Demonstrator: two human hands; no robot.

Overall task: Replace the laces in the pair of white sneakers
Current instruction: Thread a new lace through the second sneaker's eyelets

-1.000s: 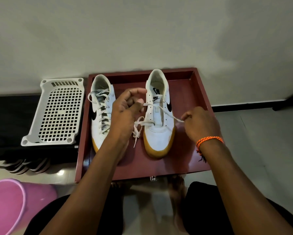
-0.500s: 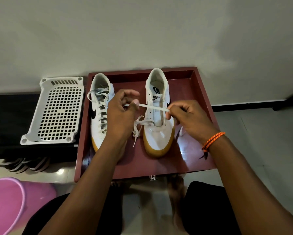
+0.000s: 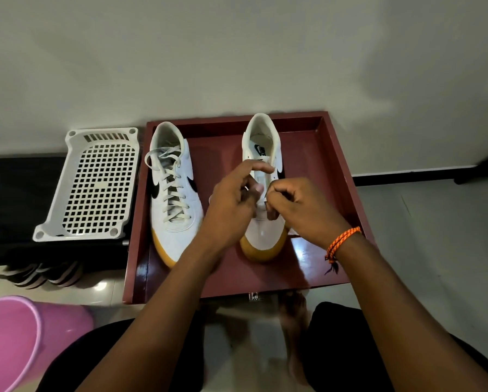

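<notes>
Two white leather sneakers with gum-yellow toes stand side by side, toes toward me, in the shallow dark-red wooden tray [image 3: 333, 154] on the floor. The left sneaker [image 3: 171, 193] is fully laced and tied off. The right sneaker [image 3: 262, 222] is the one I am working on, with its tongue showing bare at the top. My left hand [image 3: 231, 205] hovers over its near-side eyelets, fingers curled and the forefinger arched above; my right hand [image 3: 296, 207] sits just beside it over the throat, fingers bent inward. Both seem to be pinching the flat white lace [image 3: 259, 184], of which only a short strip shows between them, though I cannot tell exactly where each grip lies. I judge I hold them close so I can feed the lace end through the next eyelet while steadying the shoe.

The tray holds nothing but the pair. Beside it, an upturned white perforated plastic basket [image 3: 93, 188] rests on a black surface, and a pink plastic bucket [image 3: 13, 340] stands nearer me; its contents are not visible.
</notes>
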